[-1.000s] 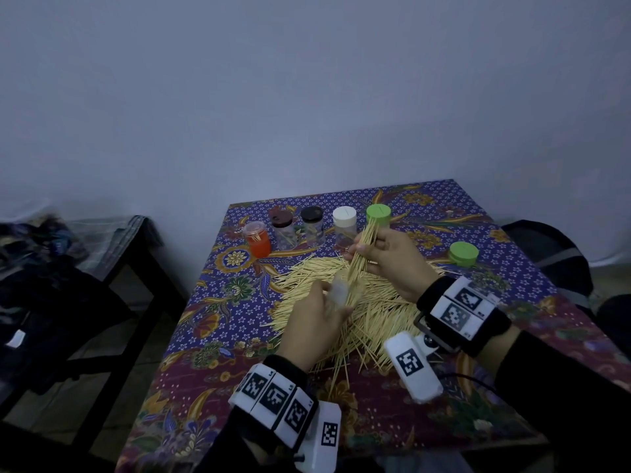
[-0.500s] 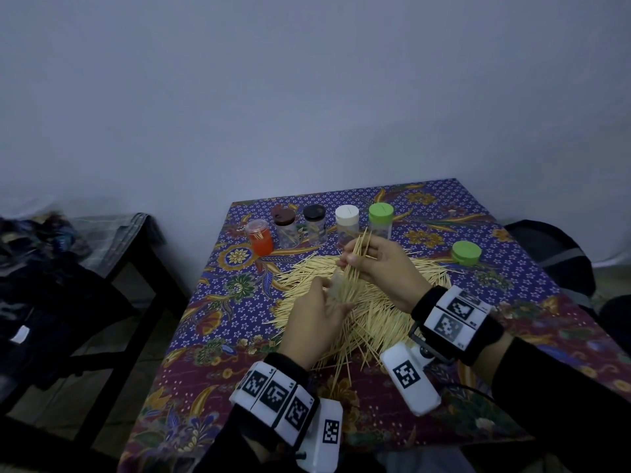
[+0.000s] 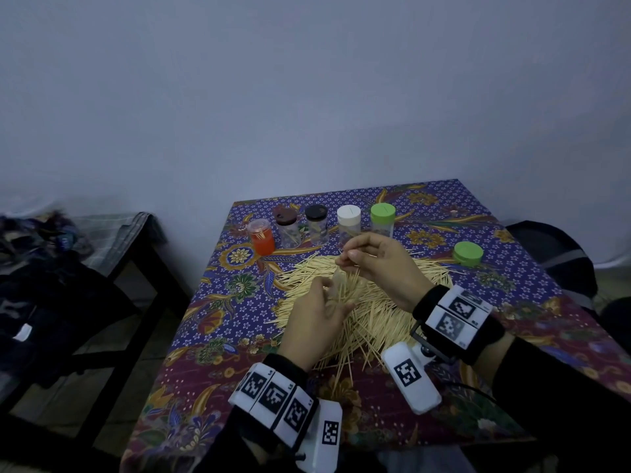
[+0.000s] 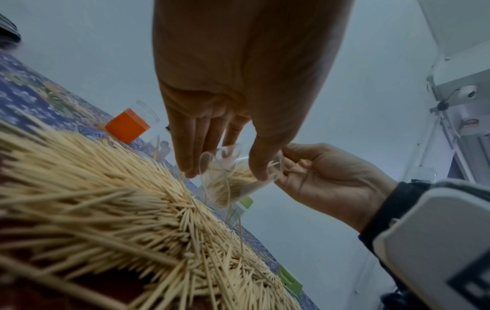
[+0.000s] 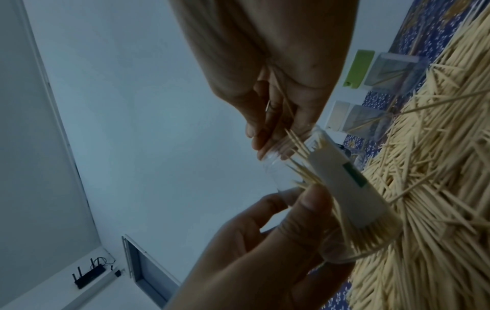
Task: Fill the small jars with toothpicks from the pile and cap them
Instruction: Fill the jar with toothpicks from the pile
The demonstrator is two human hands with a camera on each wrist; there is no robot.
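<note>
My left hand (image 3: 327, 302) grips a clear small jar (image 3: 339, 285), tilted over the toothpick pile (image 3: 382, 302). In the left wrist view its thumb and fingers wrap the jar (image 4: 228, 182), which holds a bunch of toothpicks. My right hand (image 3: 351, 259) sits just above the jar's mouth, and in the right wrist view it pinches a few toothpicks (image 5: 285, 100) whose tips reach into the jar (image 5: 334, 188). A loose green cap (image 3: 467, 253) lies at the right of the pile.
Several capped jars stand in a row behind the pile: orange (image 3: 261, 237), brown-capped (image 3: 288, 227), black-capped (image 3: 317, 224), white-capped (image 3: 349, 221), green-capped (image 3: 382, 218). The patterned tablecloth (image 3: 218, 319) covers the table. A dark bench with clothes (image 3: 51, 268) stands at the left.
My right hand has come down towards the jar's mouth. The bunch of toothpicks that stuck up above its fingers has gone down into the jar. My left hand has stayed on the jar.
</note>
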